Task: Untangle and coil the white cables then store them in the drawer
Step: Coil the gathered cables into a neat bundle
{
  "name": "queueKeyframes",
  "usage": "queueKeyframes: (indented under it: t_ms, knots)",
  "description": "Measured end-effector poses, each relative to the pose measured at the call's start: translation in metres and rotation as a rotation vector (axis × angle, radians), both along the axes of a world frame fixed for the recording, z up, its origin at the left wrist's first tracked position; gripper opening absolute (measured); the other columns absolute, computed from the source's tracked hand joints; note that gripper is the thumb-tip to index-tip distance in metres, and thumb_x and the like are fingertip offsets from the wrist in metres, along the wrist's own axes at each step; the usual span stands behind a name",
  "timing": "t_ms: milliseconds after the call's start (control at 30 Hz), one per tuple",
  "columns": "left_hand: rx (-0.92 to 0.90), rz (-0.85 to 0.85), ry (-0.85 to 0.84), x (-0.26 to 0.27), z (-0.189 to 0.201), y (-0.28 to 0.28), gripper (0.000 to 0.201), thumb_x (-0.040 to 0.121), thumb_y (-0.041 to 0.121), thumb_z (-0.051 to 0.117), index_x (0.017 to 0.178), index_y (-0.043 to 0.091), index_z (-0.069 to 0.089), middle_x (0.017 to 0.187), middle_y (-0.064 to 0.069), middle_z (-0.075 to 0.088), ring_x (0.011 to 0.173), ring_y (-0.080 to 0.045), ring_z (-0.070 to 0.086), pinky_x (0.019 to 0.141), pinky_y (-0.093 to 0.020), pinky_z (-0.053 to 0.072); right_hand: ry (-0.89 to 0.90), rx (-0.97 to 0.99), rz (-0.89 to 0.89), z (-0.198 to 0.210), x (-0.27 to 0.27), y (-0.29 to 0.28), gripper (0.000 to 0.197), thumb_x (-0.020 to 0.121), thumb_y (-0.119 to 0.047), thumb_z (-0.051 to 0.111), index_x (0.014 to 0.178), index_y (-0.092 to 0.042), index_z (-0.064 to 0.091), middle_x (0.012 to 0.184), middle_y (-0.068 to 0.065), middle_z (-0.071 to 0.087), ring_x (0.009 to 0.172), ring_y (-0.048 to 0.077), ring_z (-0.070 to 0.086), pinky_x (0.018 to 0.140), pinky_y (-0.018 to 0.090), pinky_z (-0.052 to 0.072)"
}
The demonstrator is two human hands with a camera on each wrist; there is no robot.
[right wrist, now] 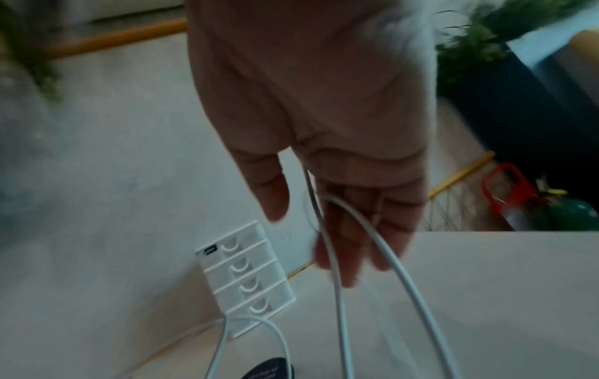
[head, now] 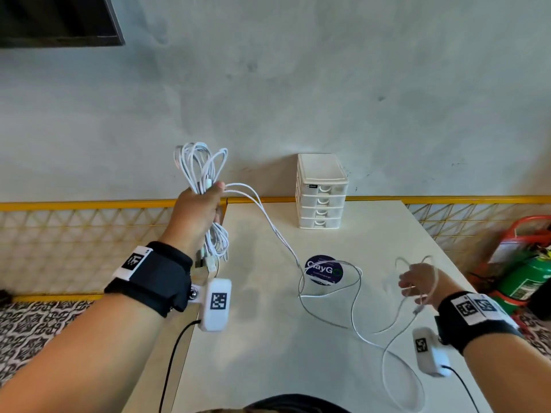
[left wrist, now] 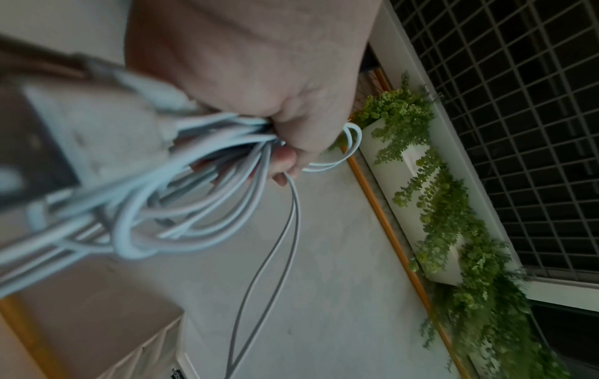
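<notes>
My left hand is raised above the table's left edge and grips a bundle of white cables, with loops sticking out above the fist and ends hanging below. In the left wrist view the fingers are curled round the bundle. Two strands run from it down onto the table and curve to the right. My right hand hovers over the table's right side with straight, spread fingers; a loop of cable hangs over them. The white drawer unit stands at the back with all drawers closed.
A round dark sticker lies mid-table under the loose cable. The white table meets a grey wall behind. Yellow mesh railing runs to the left and right. A green cylinder with a red frame stands at the right.
</notes>
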State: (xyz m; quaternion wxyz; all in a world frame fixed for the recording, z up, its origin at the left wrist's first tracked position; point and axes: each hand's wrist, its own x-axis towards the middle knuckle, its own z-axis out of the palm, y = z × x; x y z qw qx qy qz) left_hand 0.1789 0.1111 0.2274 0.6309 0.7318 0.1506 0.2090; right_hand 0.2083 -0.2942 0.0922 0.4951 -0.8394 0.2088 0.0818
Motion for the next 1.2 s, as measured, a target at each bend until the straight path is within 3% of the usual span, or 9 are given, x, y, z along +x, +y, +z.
queueKeyframes:
  t_ms: [133,200,400,500,633,800,967,1100,1200]
  knots:
    - [0.005,-0.073,-0.007,-0.006,-0.003,-0.019,0.039,0.089,0.035,0.061,0.058,0.014,0.048,0.035,0.003,0.042,0.036,-0.015,0.039,0.054,-0.028,0.036,-0.05,-0.355,0.312,0.01,0.006,0.034,0.045,0.079,-0.005,0.066,0.12,0.01,0.055,0.121,0.037,0.055,0.107,0.042,0.062,0.083,0.03,0.053]
    - [-0.012,-0.109,-0.004,-0.01,-0.003,-0.031,0.038,0.089,0.033,0.062,0.06,0.013,0.049,0.038,0.002,0.042,0.035,-0.013,0.039,0.053,-0.028,0.035,-0.182,-0.248,0.329,0.028,0.005,0.062,0.054,0.087,-0.003,0.05,0.14,-0.011,0.042,0.139,0.018,0.047,0.124,0.029,0.051,0.102,0.031,0.04]
    - [-0.055,-0.313,0.002,-0.022,0.002,-0.072,0.029,0.091,0.027,0.062,0.068,0.01,0.057,0.057,-0.007,0.041,0.037,-0.013,0.034,0.051,-0.026,0.031,-0.498,0.257,0.61,0.104,-0.022,0.134,0.065,0.087,-0.036,0.065,0.142,-0.037,0.031,0.127,-0.009,0.054,0.12,0.005,0.051,0.102,0.026,0.039]
    - [-0.117,-0.434,-0.005,-0.03,0.007,-0.086,0.022,0.092,0.027,0.061,0.075,0.014,0.07,0.069,-0.012,0.057,0.039,-0.011,0.035,0.05,-0.027,0.031,-0.563,0.233,0.732,0.121,-0.029,0.137,0.035,0.091,-0.025,0.061,0.122,-0.031,0.049,0.086,-0.006,0.066,0.082,0.008,0.065,0.082,0.027,0.05]
    - [-0.079,-0.421,-0.038,-0.044,0.014,-0.097,0.018,0.094,0.029,0.058,0.092,0.021,0.074,0.1,-0.006,0.075,0.043,-0.011,0.038,0.049,-0.022,0.035,-0.425,-0.067,0.704,0.124,-0.019,0.104,0.011,0.095,-0.02,0.052,0.094,-0.012,0.059,0.064,-0.003,0.054,0.048,0.003,0.051,0.054,0.017,0.045]
    - [-0.127,-0.324,-0.077,-0.054,0.021,-0.101,0.018,0.095,0.029,0.056,0.092,0.017,0.069,0.093,-0.005,0.076,0.042,-0.01,0.038,0.047,-0.021,0.034,-0.146,-0.877,0.659,0.1,-0.006,0.051,0.07,0.086,-0.017,0.051,0.148,-0.019,0.021,0.128,0.011,0.053,0.114,0.031,0.055,0.093,0.039,0.045]
    - [-0.356,-0.37,-0.164,-0.06,0.028,-0.116,0.018,0.096,0.024,0.053,0.087,0.015,0.066,0.058,0.001,0.059,0.038,-0.006,0.036,0.042,-0.019,0.033,-0.281,-0.197,0.985,0.106,-0.033,0.068,0.11,0.069,-0.041,0.081,0.149,-0.042,0.005,0.154,-0.008,0.029,0.139,0.008,0.028,0.112,0.033,0.03]
    - [-0.503,-0.414,-0.2,-0.063,0.036,-0.132,0.017,0.097,0.024,0.051,0.092,0.013,0.063,0.048,0.007,0.042,0.037,-0.005,0.034,0.043,-0.019,0.034,-0.307,0.068,1.16,0.101,-0.064,0.1,0.073,0.079,-0.038,0.074,0.14,-0.042,0.032,0.135,-0.016,0.053,0.123,-0.004,0.046,0.098,0.019,0.036]
    - [-0.554,-0.41,-0.223,-0.064,0.043,-0.129,0.018,0.098,0.026,0.049,0.092,0.014,0.062,0.045,0.009,0.037,0.037,-0.005,0.034,0.044,-0.019,0.036,-0.324,0.165,1.081,0.085,-0.073,0.103,0.025,0.09,-0.024,0.062,0.113,-0.028,0.053,0.087,-0.003,0.072,0.085,0.006,0.065,0.077,0.016,0.04]
